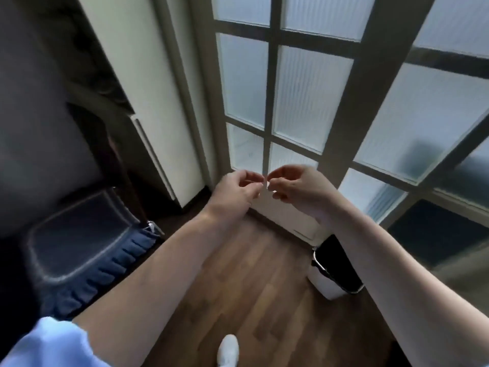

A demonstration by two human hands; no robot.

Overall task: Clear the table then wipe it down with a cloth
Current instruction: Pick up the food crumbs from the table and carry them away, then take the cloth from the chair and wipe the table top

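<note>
Both hands up mid-frame, before the frosted ribbed-glass door (304, 88) w/ pale frame.
Left hand (235, 188) & right hand (295, 188) nearly meet at the fingertips, fingers curled; tiny pale speck betw. them, too blurred to tell if either pinches it. Where table & cloth are: can't tell. Lower left: dark see-through plastic chair (79, 234). Lower right: white bin w/ black liner (330, 282) on brown wood-plank floor (251, 274).
</note>
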